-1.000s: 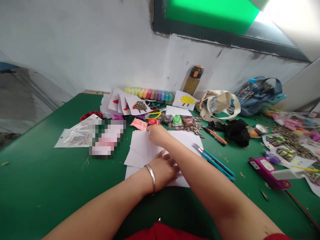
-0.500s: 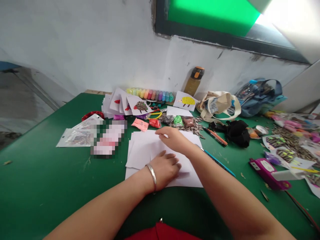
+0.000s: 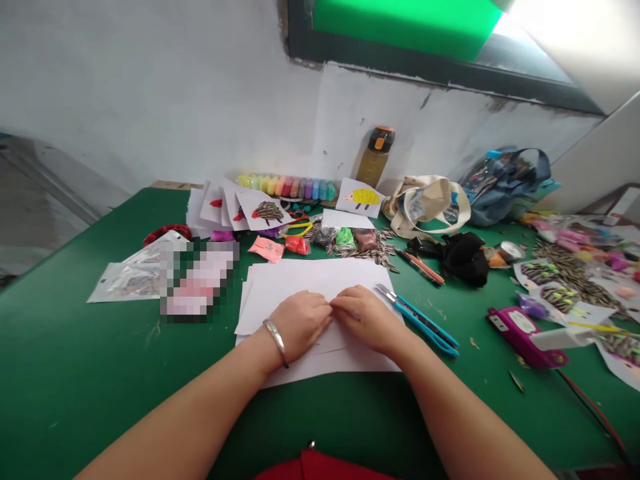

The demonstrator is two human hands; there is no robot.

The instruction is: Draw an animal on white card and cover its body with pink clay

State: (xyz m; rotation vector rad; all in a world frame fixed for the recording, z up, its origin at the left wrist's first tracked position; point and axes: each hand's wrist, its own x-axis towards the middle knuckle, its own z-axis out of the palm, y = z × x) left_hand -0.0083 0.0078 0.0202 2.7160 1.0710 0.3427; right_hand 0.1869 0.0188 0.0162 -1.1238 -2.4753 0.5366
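Sheets of white paper lie stacked, edges not quite aligned, at the centre of the frame on the green table; that spot, straight in front of the person, likely suits them because both hands reach it evenly. Left hand, with a bangle at its wrist, rests over the middle of the stack, fingers close together and curled slightly, palm down, probably to steady the paper; right hand meets it from the right, thumb and forefinger drawn together at the left fingertips; whether either hand pinches an edge of paper I cannot tell, as the knuckles hide it.

Cutter, blue, lies slanted just right of the stack, its near end towards the lower right, seemingly within easy reach of the right hand; pens lie beyond it; a pink pack and a red pack sit just past the far edge of the sheets, beside seeds; cards with hedgehogs lean in the upper middle, perhaps propped so that their pictures face the person; a bottle stands behind, against the wall.
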